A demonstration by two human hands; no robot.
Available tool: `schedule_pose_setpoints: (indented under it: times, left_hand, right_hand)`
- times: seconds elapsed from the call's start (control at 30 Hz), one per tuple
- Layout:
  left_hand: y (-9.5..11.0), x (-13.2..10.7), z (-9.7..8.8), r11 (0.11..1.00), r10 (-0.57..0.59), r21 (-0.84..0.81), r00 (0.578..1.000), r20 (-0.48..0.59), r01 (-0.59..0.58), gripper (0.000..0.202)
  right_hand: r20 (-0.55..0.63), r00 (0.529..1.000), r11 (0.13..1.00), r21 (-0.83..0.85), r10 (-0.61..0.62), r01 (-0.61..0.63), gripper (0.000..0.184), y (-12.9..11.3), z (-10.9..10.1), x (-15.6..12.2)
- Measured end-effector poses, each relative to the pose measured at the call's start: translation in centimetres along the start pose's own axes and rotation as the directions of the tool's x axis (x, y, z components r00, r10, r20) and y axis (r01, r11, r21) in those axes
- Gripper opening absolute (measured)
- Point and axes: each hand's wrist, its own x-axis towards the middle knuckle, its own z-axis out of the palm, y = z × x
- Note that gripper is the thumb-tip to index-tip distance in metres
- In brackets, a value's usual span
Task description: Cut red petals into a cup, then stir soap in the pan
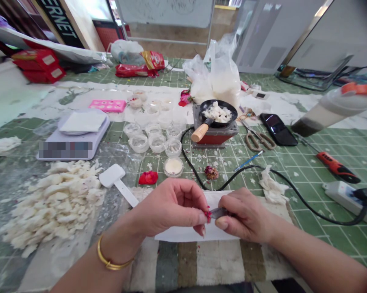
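Head view: left hand [168,207] pinches red scrap [207,216] against grey tool [219,213] gripped by right hand [247,215].

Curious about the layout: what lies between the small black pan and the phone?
In the head view, tan-handled scissors lie between the black pan and the phone.

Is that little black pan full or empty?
Full: white pieces are heaped inside the pan, mounded across its middle.

1. Crimson scrap [207,216]: tiny, ragged, petal-like, pinched in mid-air
2. Small dark metal tool [219,213]: flat, narrow, held level, end touching the scrap
3. White paper sheet [183,234]: lying flat just below both
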Motion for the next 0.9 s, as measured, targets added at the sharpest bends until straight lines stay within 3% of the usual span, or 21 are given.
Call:
schedule_pose_setpoints:
  times: [0.23,0.9]
  left_hand:
    - [0.07,0.03,-0.08,0.999,0.038,-0.001,0.999,-0.002,-0.038,0.01]
    - [0.0,-0.03,-0.23,0.999,-0.018,0.034,0.999,0.028,0.017,0.012]
  right_hand:
    - [-0.066,0.998,1.0,-0.014,-0.01,0.009,0.039,-0.14,0.01,0.12]
    - [-0.029,1.0,1.0,-0.011,-0.007,0.007,0.036,-0.07,0.04,0.06]
